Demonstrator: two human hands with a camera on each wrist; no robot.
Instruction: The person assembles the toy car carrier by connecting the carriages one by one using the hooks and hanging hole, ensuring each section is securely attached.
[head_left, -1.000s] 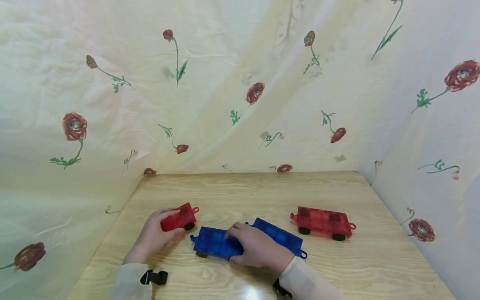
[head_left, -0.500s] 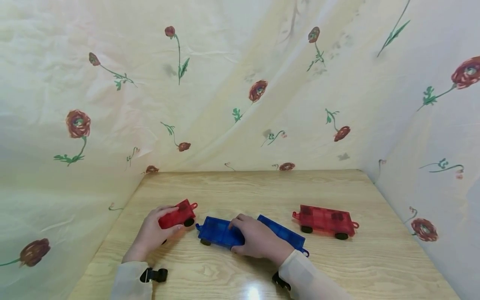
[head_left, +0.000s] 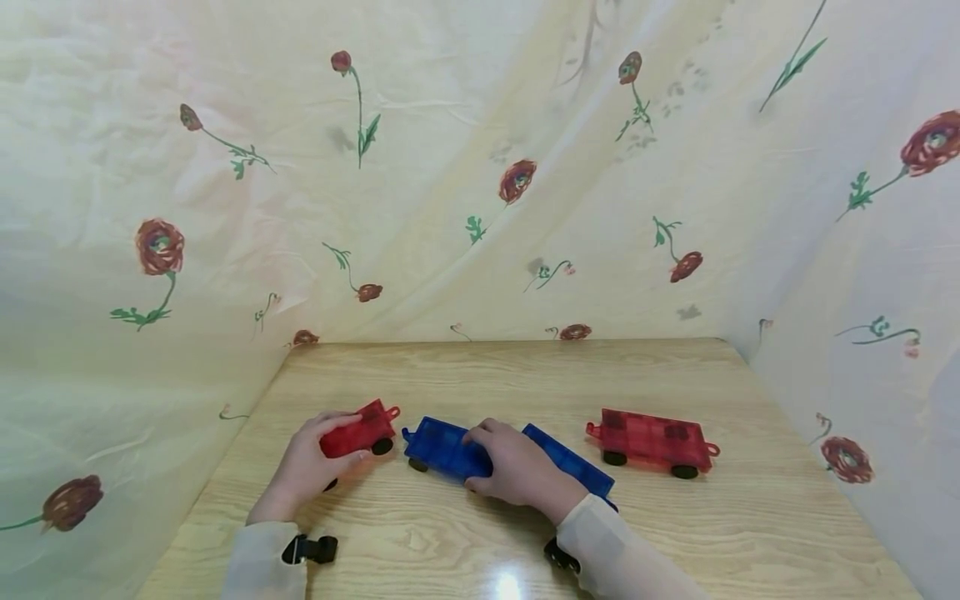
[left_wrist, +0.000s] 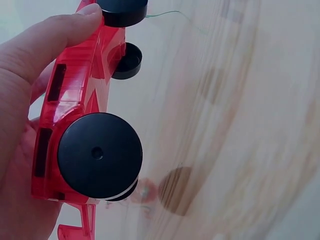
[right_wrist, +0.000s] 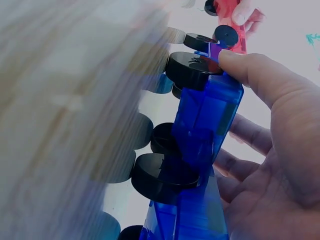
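- The left hand grips a small red toy car, fingers curled over its top and thumb along its near side; in the left wrist view the thumb presses along the red body above its black wheels.
- The small red toy car sits on the wooden table just left of the blue toy car, their ends close together; whether they touch cannot be told.
- The right hand is clamped on the blue toy car, fingers wrapped over its middle; the right wrist view shows the thumb on the blue edge and the other fingers behind it.
- The blue toy car lies long across the table, its right end running under the right wrist.
- A long red toy car stands on its wheels to the right of the blue toy car, apart from it and from both hands.
- A flowered cloth hangs behind and beside the table.
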